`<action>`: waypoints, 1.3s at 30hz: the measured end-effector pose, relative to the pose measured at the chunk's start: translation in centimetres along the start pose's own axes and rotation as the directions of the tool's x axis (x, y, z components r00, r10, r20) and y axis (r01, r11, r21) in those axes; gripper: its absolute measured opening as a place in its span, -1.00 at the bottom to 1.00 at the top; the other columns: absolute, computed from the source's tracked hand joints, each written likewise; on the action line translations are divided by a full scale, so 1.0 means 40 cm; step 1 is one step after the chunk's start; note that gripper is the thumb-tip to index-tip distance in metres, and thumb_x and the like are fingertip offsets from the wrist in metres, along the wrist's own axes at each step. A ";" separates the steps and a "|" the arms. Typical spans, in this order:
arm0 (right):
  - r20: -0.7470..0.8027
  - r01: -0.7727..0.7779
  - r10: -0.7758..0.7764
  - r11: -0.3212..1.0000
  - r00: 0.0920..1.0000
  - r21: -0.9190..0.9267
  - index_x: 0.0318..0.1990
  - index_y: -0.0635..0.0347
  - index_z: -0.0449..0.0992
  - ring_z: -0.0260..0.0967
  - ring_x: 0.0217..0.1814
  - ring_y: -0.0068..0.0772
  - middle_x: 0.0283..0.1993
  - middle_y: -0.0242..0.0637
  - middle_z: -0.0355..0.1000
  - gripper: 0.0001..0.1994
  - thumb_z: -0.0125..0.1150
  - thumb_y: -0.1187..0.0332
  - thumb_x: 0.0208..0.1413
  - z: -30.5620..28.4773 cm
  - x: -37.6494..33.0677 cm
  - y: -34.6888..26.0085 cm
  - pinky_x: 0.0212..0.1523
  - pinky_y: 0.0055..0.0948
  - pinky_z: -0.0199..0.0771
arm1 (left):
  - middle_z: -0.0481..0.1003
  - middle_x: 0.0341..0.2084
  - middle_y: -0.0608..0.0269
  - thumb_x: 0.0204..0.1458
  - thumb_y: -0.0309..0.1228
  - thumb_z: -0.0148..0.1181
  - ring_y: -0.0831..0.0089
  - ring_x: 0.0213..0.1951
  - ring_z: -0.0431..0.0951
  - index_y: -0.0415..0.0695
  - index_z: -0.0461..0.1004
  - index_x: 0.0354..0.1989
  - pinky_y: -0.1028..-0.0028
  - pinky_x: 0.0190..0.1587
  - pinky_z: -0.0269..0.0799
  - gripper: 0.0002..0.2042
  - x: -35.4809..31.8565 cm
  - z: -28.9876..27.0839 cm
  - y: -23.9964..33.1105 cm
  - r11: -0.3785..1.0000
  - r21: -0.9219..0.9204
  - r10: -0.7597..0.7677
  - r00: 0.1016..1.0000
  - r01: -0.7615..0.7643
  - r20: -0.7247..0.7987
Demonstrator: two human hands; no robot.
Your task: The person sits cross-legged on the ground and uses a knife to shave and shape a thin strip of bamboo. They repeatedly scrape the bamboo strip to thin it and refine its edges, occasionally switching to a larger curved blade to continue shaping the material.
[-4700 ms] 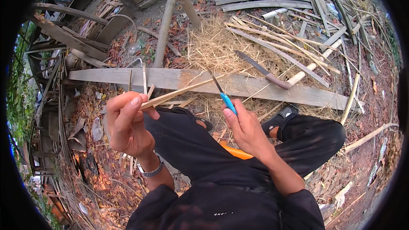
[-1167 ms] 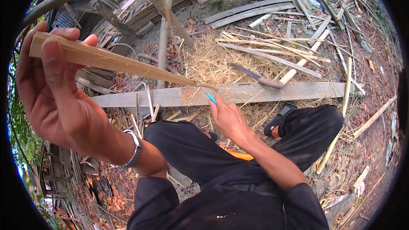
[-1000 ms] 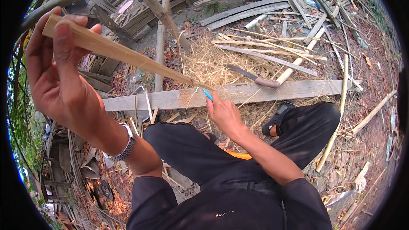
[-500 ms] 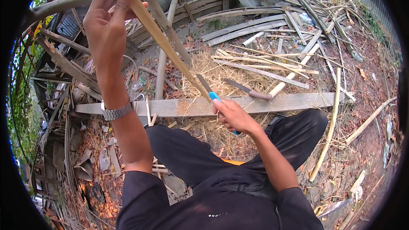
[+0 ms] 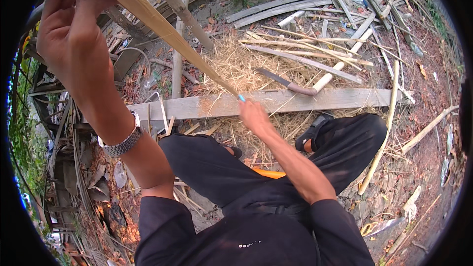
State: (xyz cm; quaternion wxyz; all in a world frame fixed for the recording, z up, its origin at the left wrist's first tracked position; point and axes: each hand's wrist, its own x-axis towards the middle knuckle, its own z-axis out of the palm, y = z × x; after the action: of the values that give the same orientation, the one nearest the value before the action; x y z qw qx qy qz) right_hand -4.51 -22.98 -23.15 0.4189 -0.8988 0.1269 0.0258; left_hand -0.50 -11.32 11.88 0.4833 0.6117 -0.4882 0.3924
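Note:
Raised at the upper left, my left hand (image 5: pixel 76 32) grips the upper part of a long, pale bamboo strip (image 5: pixel 170 34). The strip slants down to the right, its lower end reaching the plank by my other hand. My right hand (image 5: pixel 255 117), slightly blurred, is closed around a blue-handled knife (image 5: pixel 241 98); only a bit of blue shows above the fingers, and I cannot make out the blade. Just beyond the plank (image 5: pixel 345 99) lies a second knife (image 5: pixel 286 82), with a dark blade and curved brown handle.
Straw-like shavings (image 5: pixel 224 64) spread beyond the plank. Split bamboo strips (image 5: pixel 310 59) and grey slats (image 5: pixel 281 15) lie farther back. A long pale stick (image 5: pixel 382 140) rests beside my right knee, and a handsaw (image 5: pixel 379 227) lies at lower right. Wooden poles (image 5: pixel 177 12) stand at the left.
My left hand has moved left and closer with the bamboo strip. My right hand has shifted slightly left and up along the strip's lower end, and the knife's blade no longer shows.

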 end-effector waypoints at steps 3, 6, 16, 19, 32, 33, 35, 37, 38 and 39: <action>-0.084 -0.117 0.095 0.939 0.992 -0.323 -0.21 0.37 0.52 0.53 -0.25 0.05 -0.34 0.15 0.51 -0.71 -0.02 0.29 0.18 0.092 0.099 0.519 -0.25 -0.04 0.51 | 0.51 -0.22 -0.05 0.18 -0.54 0.05 0.24 -0.21 0.60 -0.45 0.36 -0.01 0.33 -0.10 0.63 -0.74 0.032 0.018 0.025 0.990 -0.130 0.058 0.998 -0.056 0.017; 0.011 -0.224 0.224 0.975 0.975 -0.013 -0.23 0.36 0.49 0.46 -0.18 0.21 -0.34 0.22 0.47 -0.63 -0.12 0.18 0.27 0.116 -0.066 0.240 -0.16 -0.02 0.43 | 0.47 -0.19 -0.14 0.22 -0.49 -0.02 0.21 -0.18 0.58 -0.48 0.30 0.03 0.23 -0.03 0.56 -0.70 -0.027 -0.145 -0.044 0.997 -0.051 -0.061 0.998 0.062 0.030; 0.010 0.150 -0.177 0.860 0.984 0.487 -0.23 0.33 0.29 0.26 -0.59 0.06 -0.63 0.01 0.30 -0.66 -0.09 0.14 0.31 -0.101 -0.107 -0.139 -0.47 -0.12 0.20 | 0.29 -0.41 0.21 0.29 -0.34 -0.15 0.33 -0.34 0.30 -0.13 0.40 -0.05 0.30 -0.17 0.20 -0.77 -0.106 -0.280 -0.049 0.897 -0.408 -0.128 0.984 0.168 0.124; 0.018 0.137 -0.166 0.861 0.986 0.491 -0.25 0.35 0.28 0.28 -0.59 0.19 -0.68 0.07 0.29 -0.61 -0.14 0.11 0.33 -0.066 -0.094 -0.149 -0.50 -0.02 0.19 | 0.30 -0.48 0.21 0.26 -0.30 -0.10 0.36 -0.38 0.28 -0.14 0.42 -0.23 0.35 -0.26 0.15 -0.79 -0.144 -0.288 -0.026 0.964 -0.251 -0.083 0.996 0.088 0.031; -0.037 0.437 -0.516 0.682 0.856 0.587 -0.34 0.30 0.27 0.31 -0.70 0.02 -0.73 -0.09 0.27 -0.72 -0.03 0.23 0.28 -0.207 -0.253 -0.352 -0.70 -0.16 0.20 | 0.21 -0.37 0.23 0.23 -0.33 -0.02 0.37 -0.34 0.04 -0.18 0.43 -0.33 0.42 -0.37 -0.01 -0.80 -0.210 -0.265 0.095 0.995 -0.095 -0.038 0.965 0.014 -0.261; -0.069 0.500 -0.570 0.650 0.819 0.572 -0.33 0.31 0.27 0.32 -0.74 -0.03 -0.75 -0.12 0.28 -0.72 0.00 0.23 0.27 -0.227 -0.274 -0.372 -0.76 -0.18 0.22 | 0.19 -0.31 0.20 0.23 -0.31 0.01 0.40 -0.35 0.06 -0.20 0.41 -0.16 0.48 -0.46 0.02 -0.80 -0.218 -0.283 0.112 0.995 -0.095 -0.057 0.981 0.040 -0.185; -0.111 0.538 -0.622 0.557 0.775 0.633 -0.32 0.31 0.26 0.32 -0.75 -0.04 -0.74 -0.15 0.28 -0.73 0.04 0.26 0.25 -0.241 -0.319 -0.413 -0.74 -0.17 0.24 | 0.20 -0.32 0.19 0.23 -0.27 0.01 0.41 -0.37 0.10 -0.17 0.35 -0.04 0.53 -0.53 0.04 -0.74 -0.227 -0.280 0.146 0.992 -0.127 -0.023 0.992 0.007 -0.123; -0.077 0.554 -0.663 0.550 0.745 0.624 -0.16 0.41 0.37 0.43 -0.60 -0.25 -0.58 -0.24 0.40 -0.74 0.02 0.30 0.26 -0.285 -0.358 -0.432 -0.59 -0.38 0.39 | 0.22 -0.35 0.15 0.21 -0.38 0.00 0.41 -0.39 0.16 -0.24 0.28 0.01 0.55 -0.52 0.07 -0.74 -0.234 -0.239 0.151 0.985 -0.160 0.063 0.997 -0.070 -0.046; -0.113 0.576 -0.662 0.540 0.741 0.614 -0.16 0.42 0.37 0.43 -0.60 -0.26 -0.57 -0.24 0.40 -0.73 0.02 0.29 0.26 -0.299 -0.376 -0.442 -0.59 -0.38 0.39 | 0.23 -0.37 0.15 0.19 -0.36 0.05 0.44 -0.45 0.18 -0.24 0.30 -0.02 0.58 -0.57 0.05 -0.73 -0.233 -0.215 0.150 0.989 -0.080 0.114 0.988 -0.122 -0.100; -0.145 0.596 -0.665 0.522 0.732 0.610 -0.16 0.43 0.37 0.43 -0.60 -0.27 -0.57 -0.24 0.40 -0.72 0.02 0.29 0.26 -0.311 -0.398 -0.450 -0.60 -0.38 0.39 | 0.24 -0.39 0.15 0.17 -0.35 0.08 0.45 -0.49 0.18 -0.22 0.30 -0.02 0.58 -0.57 0.06 -0.72 -0.227 -0.216 0.160 0.989 -0.034 0.145 0.987 -0.147 -0.063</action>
State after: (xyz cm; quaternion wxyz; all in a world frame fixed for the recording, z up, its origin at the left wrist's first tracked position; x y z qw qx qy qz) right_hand -16.16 -18.03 0.75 0.6758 -0.6898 -0.2287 -0.1233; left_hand -8.79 -1.28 6.51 0.4795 0.5526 -0.5243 0.4356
